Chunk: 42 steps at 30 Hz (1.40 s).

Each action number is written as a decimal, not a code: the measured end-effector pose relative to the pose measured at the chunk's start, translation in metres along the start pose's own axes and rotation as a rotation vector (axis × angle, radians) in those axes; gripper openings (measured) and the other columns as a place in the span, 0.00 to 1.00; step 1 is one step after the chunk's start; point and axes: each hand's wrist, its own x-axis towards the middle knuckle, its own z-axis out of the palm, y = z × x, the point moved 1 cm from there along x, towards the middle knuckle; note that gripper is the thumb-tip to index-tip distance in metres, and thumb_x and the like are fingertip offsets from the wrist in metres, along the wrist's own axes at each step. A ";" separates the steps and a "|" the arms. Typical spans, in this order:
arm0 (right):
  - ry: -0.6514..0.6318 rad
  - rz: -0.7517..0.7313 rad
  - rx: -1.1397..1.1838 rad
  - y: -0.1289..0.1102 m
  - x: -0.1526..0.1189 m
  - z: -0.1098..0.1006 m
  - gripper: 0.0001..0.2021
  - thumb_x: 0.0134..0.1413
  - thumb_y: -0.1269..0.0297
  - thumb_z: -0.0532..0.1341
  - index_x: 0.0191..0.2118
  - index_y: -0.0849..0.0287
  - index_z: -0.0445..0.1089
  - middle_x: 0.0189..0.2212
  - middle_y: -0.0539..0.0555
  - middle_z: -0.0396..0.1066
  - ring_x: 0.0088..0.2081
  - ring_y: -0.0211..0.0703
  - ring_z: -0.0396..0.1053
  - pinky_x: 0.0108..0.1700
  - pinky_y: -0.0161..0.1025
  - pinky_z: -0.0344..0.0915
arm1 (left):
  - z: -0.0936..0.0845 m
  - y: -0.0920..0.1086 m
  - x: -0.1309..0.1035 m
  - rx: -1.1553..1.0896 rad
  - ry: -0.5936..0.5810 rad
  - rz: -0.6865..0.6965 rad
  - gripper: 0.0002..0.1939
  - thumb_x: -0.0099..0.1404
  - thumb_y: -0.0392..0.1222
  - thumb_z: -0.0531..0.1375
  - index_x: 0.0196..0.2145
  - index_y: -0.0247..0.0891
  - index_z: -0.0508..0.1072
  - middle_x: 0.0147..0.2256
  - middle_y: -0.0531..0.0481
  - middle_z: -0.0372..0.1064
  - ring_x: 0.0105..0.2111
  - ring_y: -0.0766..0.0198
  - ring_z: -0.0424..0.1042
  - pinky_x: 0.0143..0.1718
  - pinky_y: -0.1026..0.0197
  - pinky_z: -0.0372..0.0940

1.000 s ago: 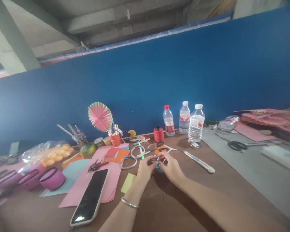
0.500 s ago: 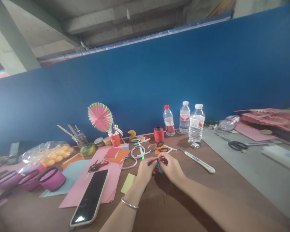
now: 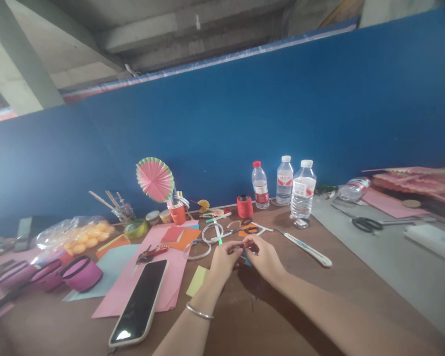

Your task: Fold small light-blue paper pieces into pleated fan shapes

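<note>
My left hand (image 3: 224,261) and my right hand (image 3: 265,258) meet over the brown table (image 3: 348,282), fingertips pinched together on a small blue paper piece (image 3: 246,257). Most of that piece is hidden by the fingers. A silver bangle (image 3: 199,311) circles my left wrist. Just beyond the hands lie white rings (image 3: 203,240), a green-tipped pen (image 3: 218,233) and orange paper scraps with black scissors (image 3: 246,228).
A phone (image 3: 139,302) lies on pink paper (image 3: 170,282) at left beside a yellow note (image 3: 197,281). A white craft knife (image 3: 304,245), red thread spool (image 3: 244,205) and three water bottles (image 3: 302,190) stand behind. Pink containers (image 3: 79,273), a paper fan in a cup (image 3: 155,179) and black scissors (image 3: 365,224) on the grey mat (image 3: 393,262) flank the area.
The hands stay together on the blue paper piece; the fingers have shifted slightly around it. The view has drifted a little.
</note>
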 end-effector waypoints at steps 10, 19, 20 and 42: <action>0.014 -0.035 0.004 0.001 0.001 0.001 0.07 0.46 0.68 0.51 0.33 0.60 0.64 0.32 0.51 0.67 0.35 0.38 0.66 0.40 0.35 0.62 | 0.001 -0.002 -0.001 -0.045 -0.030 0.075 0.15 0.50 0.40 0.59 0.37 0.36 0.67 0.20 0.54 0.65 0.19 0.68 0.67 0.18 0.71 0.60; -0.003 0.009 0.029 0.002 0.000 0.001 0.08 0.47 0.66 0.52 0.34 0.60 0.64 0.32 0.52 0.67 0.34 0.39 0.66 0.38 0.34 0.63 | 0.000 -0.004 0.000 -0.058 -0.027 0.063 0.14 0.54 0.48 0.53 0.35 0.36 0.63 0.23 0.50 0.67 0.22 0.66 0.69 0.17 0.70 0.60; -0.007 0.006 0.026 0.002 0.000 0.001 0.08 0.47 0.66 0.52 0.34 0.60 0.64 0.32 0.52 0.67 0.34 0.39 0.66 0.38 0.35 0.63 | 0.000 -0.004 0.000 -0.061 -0.029 0.058 0.13 0.54 0.47 0.54 0.34 0.36 0.62 0.23 0.51 0.66 0.22 0.66 0.69 0.17 0.70 0.60; -0.030 -0.065 0.036 -0.002 0.000 0.002 0.08 0.51 0.65 0.51 0.32 0.60 0.65 0.31 0.51 0.67 0.33 0.36 0.65 0.39 0.32 0.63 | -0.009 -0.003 0.006 0.481 0.190 0.402 0.07 0.51 0.38 0.57 0.30 0.38 0.72 0.31 0.50 0.60 0.30 0.66 0.60 0.34 0.64 0.58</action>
